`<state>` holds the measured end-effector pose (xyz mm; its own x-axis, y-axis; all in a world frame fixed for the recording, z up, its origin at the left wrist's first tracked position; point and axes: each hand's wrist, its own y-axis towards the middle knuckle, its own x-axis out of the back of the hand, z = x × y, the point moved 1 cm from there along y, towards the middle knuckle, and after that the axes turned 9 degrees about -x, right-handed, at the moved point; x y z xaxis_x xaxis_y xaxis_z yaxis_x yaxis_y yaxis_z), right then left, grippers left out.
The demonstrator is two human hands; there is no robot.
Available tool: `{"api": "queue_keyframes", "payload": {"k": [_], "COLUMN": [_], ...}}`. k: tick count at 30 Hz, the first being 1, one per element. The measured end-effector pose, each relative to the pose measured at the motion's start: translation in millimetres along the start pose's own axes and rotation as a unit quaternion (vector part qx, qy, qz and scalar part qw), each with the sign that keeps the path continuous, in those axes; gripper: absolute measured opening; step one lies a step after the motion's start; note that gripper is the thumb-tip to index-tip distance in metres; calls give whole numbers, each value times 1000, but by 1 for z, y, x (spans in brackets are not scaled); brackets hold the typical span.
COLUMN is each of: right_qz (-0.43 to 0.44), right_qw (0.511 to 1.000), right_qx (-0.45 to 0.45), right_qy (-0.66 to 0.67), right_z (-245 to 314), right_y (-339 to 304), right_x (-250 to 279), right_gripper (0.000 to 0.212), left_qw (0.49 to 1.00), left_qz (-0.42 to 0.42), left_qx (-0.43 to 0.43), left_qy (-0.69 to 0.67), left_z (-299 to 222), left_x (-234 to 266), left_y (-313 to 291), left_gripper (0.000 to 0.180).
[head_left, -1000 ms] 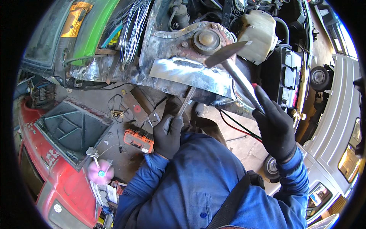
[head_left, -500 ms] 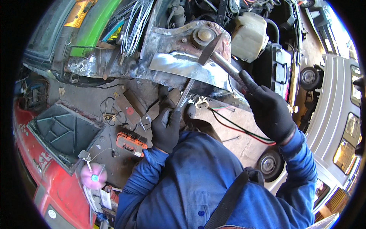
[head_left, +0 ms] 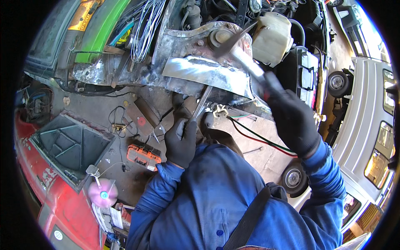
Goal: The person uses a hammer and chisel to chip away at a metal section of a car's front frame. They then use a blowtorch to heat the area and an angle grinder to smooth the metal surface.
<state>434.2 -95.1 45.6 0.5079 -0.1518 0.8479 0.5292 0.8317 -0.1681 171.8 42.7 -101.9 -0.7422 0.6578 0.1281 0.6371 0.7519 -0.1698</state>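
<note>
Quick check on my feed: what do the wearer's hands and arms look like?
The left hand and right hand wear close-fitting, full-fingered black gloves ending near the wrists. Long, creased blue sleeves cover both arms. I can make out no markings on either.

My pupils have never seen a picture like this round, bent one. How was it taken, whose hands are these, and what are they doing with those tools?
No robot here: these are a person's own hands, in dark gloves. A fisheye camera worn on the head looks down, so straight edges curve near the rim, and the picture's left is the person's left. The left hand grips a metal bar with its far end at the lower edge of a shiny metal strip on a vehicle body. The right hand holds a hammer, blurred, above it. Beyond lies a cream plastic container; on the floor, an orange case.
</note>
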Motion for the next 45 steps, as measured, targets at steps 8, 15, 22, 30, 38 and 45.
{"api": "queue_keyframes", "payload": {"k": [8,15,22,30,38,45], "right_qz": [-83,-44,-100,-47,-30,25], "right_qw": [993,995,990,992,998,999], "right_qx": [-45,-64,31,8,37,12], "right_qy": [74,61,95,115,41,-25], "right_z": [-24,-18,0,-2,21,9], "right_y": [-26,-35,-10,9,17,15], "right_x": [-29,-17,7,8,13,22], "right_gripper": [65,64,57,58,64,63], "left_qw": [981,976,985,975,977,983], "left_qz": [8,-23,-37,-30,-34,-41], "left_qx": [129,89,49,103,109,78], "left_qy": [-147,-196,-159,-196,-182,-160], "left_z": [-28,-7,3,1,0,2], "left_x": [-26,-53,-56,-53,-52,-51], "left_y": [-24,-35,-34,-35,-38,-33], "left_gripper": [34,29,27,25,23,29]}}
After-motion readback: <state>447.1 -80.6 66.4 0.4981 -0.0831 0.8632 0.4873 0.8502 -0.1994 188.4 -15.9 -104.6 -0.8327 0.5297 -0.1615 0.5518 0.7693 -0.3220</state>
